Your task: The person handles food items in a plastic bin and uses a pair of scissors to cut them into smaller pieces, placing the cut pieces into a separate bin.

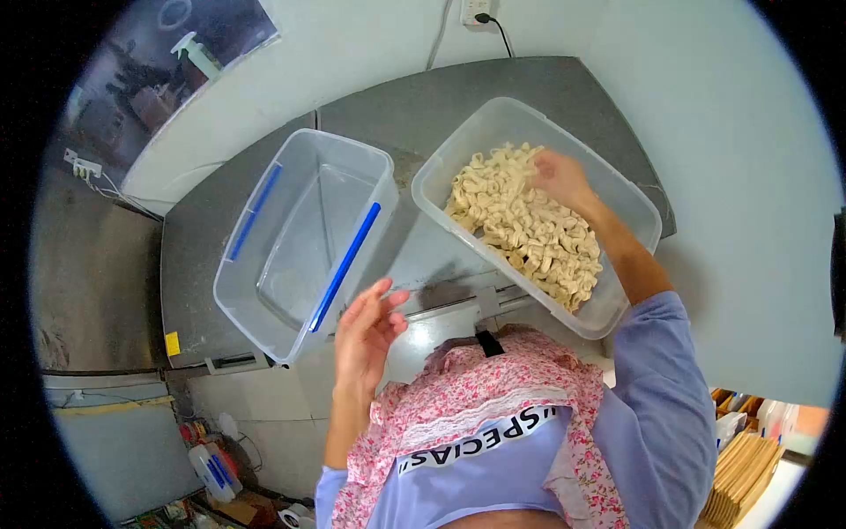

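Note:
My right hand [561, 180] reaches into a clear plastic bin [443, 218] on the right. Its fingers are drawn together at the top of a heap of small, pale cream, curled pieces [529, 220]; what they hold, if anything, is hidden. What the pieces are made of I cannot make out. On the left stands a clear plastic box [304, 225] with blue latch strips on two sides and nothing inside. Just off its near right edge hovers my left hand [372, 324], palm up, fingers loosely bent and apart, holding nothing.
Both containers stand on a grey worktop [370, 106] against a white wall. A black plug [483, 18] sits in a wall socket above. To the left is a spray bottle [198, 55] behind a window. Stacked brown cardboard [743, 476] lies at lower right.

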`<action>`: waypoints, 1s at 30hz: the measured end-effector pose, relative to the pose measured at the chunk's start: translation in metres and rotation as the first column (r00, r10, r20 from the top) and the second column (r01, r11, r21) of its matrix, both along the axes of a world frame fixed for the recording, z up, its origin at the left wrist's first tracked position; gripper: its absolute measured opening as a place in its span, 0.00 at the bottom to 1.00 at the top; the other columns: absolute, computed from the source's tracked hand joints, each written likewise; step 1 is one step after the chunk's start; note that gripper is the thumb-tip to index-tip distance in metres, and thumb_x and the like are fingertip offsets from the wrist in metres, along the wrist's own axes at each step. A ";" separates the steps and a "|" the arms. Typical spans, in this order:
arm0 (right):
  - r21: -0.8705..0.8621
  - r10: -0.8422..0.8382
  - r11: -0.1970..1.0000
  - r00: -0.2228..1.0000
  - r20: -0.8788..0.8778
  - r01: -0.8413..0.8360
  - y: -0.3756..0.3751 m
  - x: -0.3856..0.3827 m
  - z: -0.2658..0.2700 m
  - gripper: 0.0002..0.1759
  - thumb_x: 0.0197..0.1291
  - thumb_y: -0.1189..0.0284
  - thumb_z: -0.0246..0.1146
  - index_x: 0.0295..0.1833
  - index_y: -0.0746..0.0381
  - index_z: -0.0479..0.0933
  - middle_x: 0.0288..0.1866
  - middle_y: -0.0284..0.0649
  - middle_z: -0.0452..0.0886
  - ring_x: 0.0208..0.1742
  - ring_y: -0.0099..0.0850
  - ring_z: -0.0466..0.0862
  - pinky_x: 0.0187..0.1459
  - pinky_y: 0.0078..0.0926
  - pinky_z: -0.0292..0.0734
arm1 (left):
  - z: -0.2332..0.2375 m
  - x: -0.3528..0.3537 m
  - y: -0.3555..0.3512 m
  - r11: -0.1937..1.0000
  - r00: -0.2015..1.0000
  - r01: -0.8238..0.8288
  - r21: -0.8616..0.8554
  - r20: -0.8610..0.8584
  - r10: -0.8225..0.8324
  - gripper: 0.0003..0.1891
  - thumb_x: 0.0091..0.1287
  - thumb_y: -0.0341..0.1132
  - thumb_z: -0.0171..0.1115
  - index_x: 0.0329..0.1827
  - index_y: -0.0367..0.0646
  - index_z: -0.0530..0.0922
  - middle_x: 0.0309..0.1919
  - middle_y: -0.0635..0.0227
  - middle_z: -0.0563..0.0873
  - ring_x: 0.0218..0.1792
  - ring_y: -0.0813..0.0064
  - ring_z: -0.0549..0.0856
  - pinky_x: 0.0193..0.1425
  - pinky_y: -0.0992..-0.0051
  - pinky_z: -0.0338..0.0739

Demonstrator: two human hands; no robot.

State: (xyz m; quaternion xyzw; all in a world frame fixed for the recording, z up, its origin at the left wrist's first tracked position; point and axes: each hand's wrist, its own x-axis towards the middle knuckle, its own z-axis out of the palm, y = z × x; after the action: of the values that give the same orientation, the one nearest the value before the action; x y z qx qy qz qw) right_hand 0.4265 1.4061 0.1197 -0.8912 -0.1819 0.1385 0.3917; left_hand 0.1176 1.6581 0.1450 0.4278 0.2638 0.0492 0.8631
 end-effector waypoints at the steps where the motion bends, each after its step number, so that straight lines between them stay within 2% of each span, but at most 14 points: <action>1: 0.070 0.018 0.997 0.995 -0.102 -0.011 0.001 -0.004 0.005 0.20 0.52 0.66 0.69 0.50 0.61 0.77 0.41 0.40 0.82 0.38 0.32 0.82 0.43 0.31 0.77 | 0.009 0.023 -0.009 0.988 0.997 0.047 0.149 0.057 -0.056 0.18 0.70 0.37 0.58 0.59 0.38 0.76 0.44 0.58 0.85 0.41 0.72 0.84 0.45 0.75 0.79; 2: -0.027 0.114 0.993 0.993 -0.012 -0.114 0.002 -0.001 0.001 0.20 0.52 0.68 0.70 0.50 0.62 0.78 0.42 0.39 0.83 0.40 0.30 0.82 0.44 0.30 0.78 | 0.022 0.052 -0.020 0.958 0.996 0.068 0.279 0.040 -0.082 0.15 0.70 0.33 0.58 0.56 0.37 0.78 0.45 0.60 0.85 0.42 0.74 0.84 0.46 0.75 0.78; 4: 0.082 0.180 0.979 0.978 0.103 -0.188 0.007 -0.013 0.008 0.19 0.51 0.70 0.70 0.50 0.61 0.79 0.42 0.39 0.82 0.41 0.31 0.82 0.44 0.30 0.78 | 0.025 0.112 -0.038 0.860 0.954 0.160 0.485 0.148 -0.260 0.17 0.66 0.30 0.62 0.57 0.36 0.77 0.46 0.62 0.85 0.41 0.76 0.82 0.47 0.75 0.78; 6: 0.118 0.226 0.957 0.937 0.266 -0.264 0.011 -0.022 0.011 0.19 0.51 0.71 0.70 0.50 0.61 0.80 0.42 0.39 0.81 0.41 0.32 0.81 0.43 0.30 0.77 | -0.002 0.172 -0.058 0.686 0.943 0.061 0.725 0.183 -0.277 0.18 0.65 0.30 0.64 0.57 0.36 0.76 0.44 0.64 0.85 0.40 0.77 0.81 0.46 0.76 0.78; 8: 0.069 0.242 0.948 0.847 0.473 -0.310 0.010 -0.023 0.014 0.19 0.50 0.73 0.69 0.51 0.60 0.80 0.42 0.38 0.80 0.42 0.34 0.81 0.43 0.29 0.77 | -0.024 0.213 -0.068 0.689 0.934 0.170 0.704 0.108 -0.341 0.18 0.64 0.29 0.65 0.56 0.37 0.76 0.41 0.65 0.84 0.39 0.78 0.81 0.44 0.77 0.78; 10: 0.111 0.194 0.954 0.854 0.483 -0.280 0.005 -0.022 0.020 0.19 0.49 0.74 0.69 0.50 0.59 0.80 0.42 0.38 0.79 0.43 0.35 0.80 0.44 0.30 0.76 | -0.027 0.233 -0.077 0.756 0.924 0.243 0.608 0.092 -0.371 0.17 0.63 0.28 0.66 0.54 0.38 0.76 0.38 0.67 0.84 0.36 0.79 0.81 0.41 0.78 0.78; 15: 0.298 -0.025 0.953 0.971 0.237 -0.049 -0.009 -0.010 0.022 0.16 0.52 0.73 0.68 0.48 0.60 0.81 0.37 0.38 0.80 0.36 0.31 0.82 0.39 0.28 0.77 | -0.038 0.254 -0.096 0.937 0.963 0.218 0.272 0.099 -0.252 0.11 0.63 0.26 0.66 0.46 0.39 0.78 0.35 0.70 0.83 0.32 0.81 0.81 0.37 0.80 0.78; 16: 0.227 0.002 0.971 0.956 0.292 -0.071 -0.012 -0.008 0.024 0.13 0.54 0.72 0.67 0.46 0.61 0.81 0.35 0.39 0.82 0.32 0.31 0.82 0.36 0.27 0.77 | -0.042 0.256 -0.100 0.955 0.959 0.205 0.213 0.153 -0.240 0.08 0.63 0.25 0.65 0.44 0.40 0.78 0.35 0.70 0.83 0.33 0.82 0.81 0.37 0.80 0.78; 19: 0.313 -0.049 0.949 0.965 0.257 -0.035 -0.012 -0.005 0.009 0.11 0.55 0.71 0.66 0.45 0.62 0.81 0.36 0.40 0.84 0.32 0.31 0.83 0.36 0.27 0.77 | -0.042 0.260 -0.112 0.938 0.960 0.196 0.285 0.141 -0.244 0.08 0.63 0.24 0.65 0.43 0.41 0.78 0.34 0.70 0.83 0.33 0.82 0.81 0.38 0.80 0.78; 24: 0.172 -0.097 0.985 0.893 0.440 0.022 -0.007 -0.007 0.014 0.13 0.54 0.72 0.63 0.46 0.57 0.82 0.33 0.41 0.84 0.31 0.37 0.84 0.34 0.30 0.77 | -0.032 0.265 -0.107 0.848 0.927 0.222 0.482 0.164 -0.336 0.10 0.62 0.23 0.65 0.45 0.40 0.78 0.34 0.73 0.81 0.36 0.84 0.79 0.42 0.82 0.75; 26: 0.205 -0.116 0.978 0.914 0.388 0.037 -0.005 -0.006 0.013 0.13 0.54 0.72 0.63 0.46 0.57 0.82 0.32 0.42 0.84 0.30 0.35 0.84 0.33 0.29 0.77 | -0.032 0.267 -0.104 0.855 0.906 0.233 0.464 0.217 -0.364 0.12 0.62 0.22 0.64 0.47 0.40 0.77 0.34 0.73 0.81 0.36 0.84 0.79 0.41 0.82 0.75; 27: 0.225 -0.127 0.973 0.924 0.359 0.047 -0.002 -0.008 0.016 0.13 0.54 0.72 0.62 0.46 0.58 0.82 0.32 0.43 0.83 0.29 0.34 0.83 0.33 0.28 0.77 | -0.031 0.267 -0.101 0.856 0.893 0.241 0.458 0.240 -0.380 0.12 0.62 0.22 0.64 0.48 0.40 0.76 0.35 0.72 0.81 0.36 0.83 0.79 0.41 0.81 0.75; 28: 0.164 -0.123 0.981 0.988 0.090 0.107 -0.003 -0.008 0.028 0.15 0.54 0.73 0.62 0.49 0.59 0.81 0.30 0.41 0.83 0.30 0.28 0.83 0.34 0.24 0.76 | -0.032 0.266 -0.097 0.871 0.893 0.316 0.375 0.193 -0.407 0.14 0.62 0.22 0.63 0.50 0.41 0.75 0.36 0.71 0.81 0.36 0.82 0.79 0.40 0.80 0.76; 30: 0.356 -0.092 0.928 0.993 -0.070 0.111 -0.005 -0.002 0.024 0.17 0.54 0.75 0.62 0.51 0.60 0.79 0.29 0.39 0.83 0.31 0.25 0.82 0.35 0.23 0.75 | -0.028 0.262 -0.095 0.882 0.896 0.344 0.322 0.167 -0.411 0.14 0.63 0.23 0.63 0.50 0.41 0.75 0.37 0.71 0.82 0.36 0.82 0.79 0.40 0.80 0.76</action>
State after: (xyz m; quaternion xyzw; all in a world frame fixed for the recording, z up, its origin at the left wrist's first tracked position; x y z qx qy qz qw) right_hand 0.4243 1.4014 0.1434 -0.8090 -0.1475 0.1056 0.5591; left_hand 0.3797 1.5627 0.1167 0.5818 0.0629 -0.0344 0.8101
